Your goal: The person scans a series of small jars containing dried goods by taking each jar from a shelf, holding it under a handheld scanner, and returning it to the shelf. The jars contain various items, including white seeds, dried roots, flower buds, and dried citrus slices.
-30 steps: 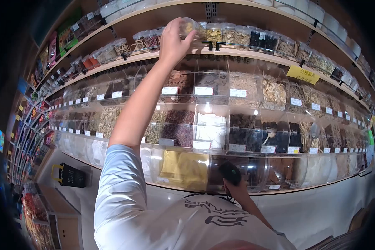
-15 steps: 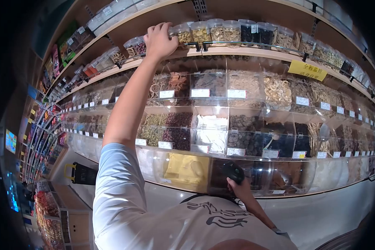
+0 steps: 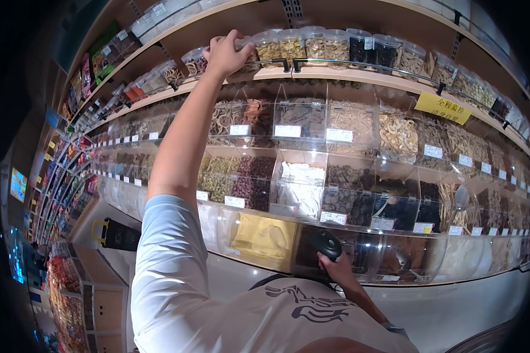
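Nearest the camera, the right hand (image 3: pixel 335 267) is wrapping closed around a black handheld scanner (image 3: pixel 327 243), holding it low at chest height with the head pointing up toward the clear bins (image 3: pixel 347 200) of dried goods. Keeping it tucked in there looks wise, since it is leaving the reaching side free and staying clear of the acrylic fronts.

Further out, the pale sleeve (image 3: pixel 165 259) is running up into a fully stretched arm. At its end, the left hand (image 3: pixel 227 54) is curling its fingers (image 3: pixel 218 40) over the top of a clear jar (image 3: pixel 245 52) standing on the upper shelf (image 3: pixel 335 75), at the left end of 1 row of similar lidded jars (image 3: pixel 324 44) behind a thin metal rail (image 3: pixel 347 62). The fingers are pressing against the jar, but whether they are pinching it firmly or only resting on it, I cannot tell; the palm is hiding most of the contact.

To do this well, I judge the jar needs seating flat and square behind the rail, touching its neighbour without nudging the row along. At full reach, control is weak, so a slow settle and a light check that the base is sitting level seems sensible before letting go.

Beyond, a yellow sign (image 3: pixel 441 107) is hanging to the right, and a black basket (image 3: pixel 121 235) is sitting on the floor.
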